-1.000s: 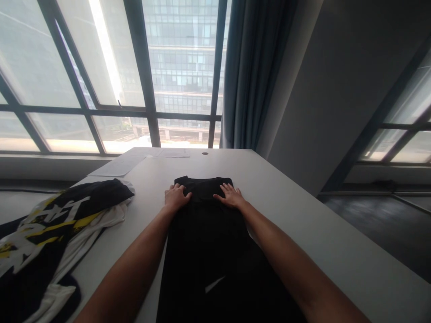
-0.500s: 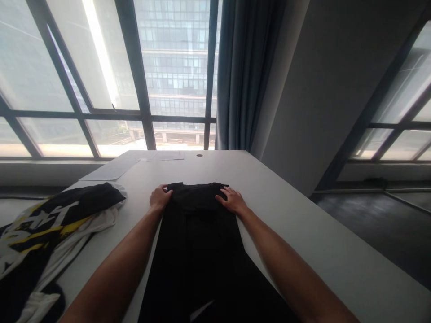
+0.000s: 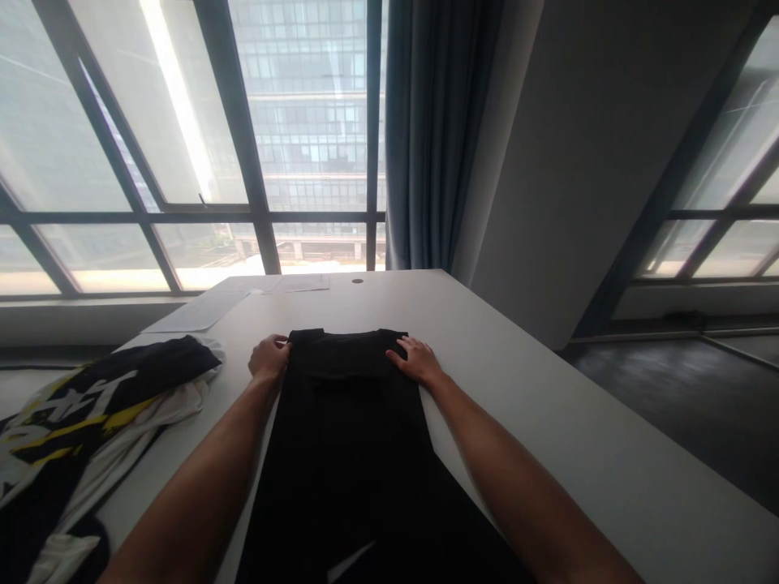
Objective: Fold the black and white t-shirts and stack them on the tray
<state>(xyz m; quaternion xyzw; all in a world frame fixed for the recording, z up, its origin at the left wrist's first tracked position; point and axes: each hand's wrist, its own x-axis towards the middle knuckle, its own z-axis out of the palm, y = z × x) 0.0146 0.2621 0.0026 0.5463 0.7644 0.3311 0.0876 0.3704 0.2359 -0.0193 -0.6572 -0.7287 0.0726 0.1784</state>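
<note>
A black shirt (image 3: 346,438) lies lengthwise on the white table, its collar edge at the far end and a small pale patch near its bottom. My left hand (image 3: 268,357) is closed at the far left corner, pinching the fabric edge between thumb and fingers. On the far right corner rests my right hand (image 3: 415,358), fingers stretched out and the thumb lying over the cloth. Between the hands the far part of the shirt is spread fairly flat, and dark shadow hides its folds.
Left of my left arm lies a heap of black, white and yellow clothing (image 3: 109,414). Paper sheets (image 3: 198,311) are on the far left of the table (image 3: 584,438), with a round grommet (image 3: 357,281) at its far end. Windows and a curtain (image 3: 429,138) stand beyond.
My left hand has shifted left with the shirt's corner, and the far edge is drawn wider and smoother. My right hand stays on its corner. The view has shifted slightly.
</note>
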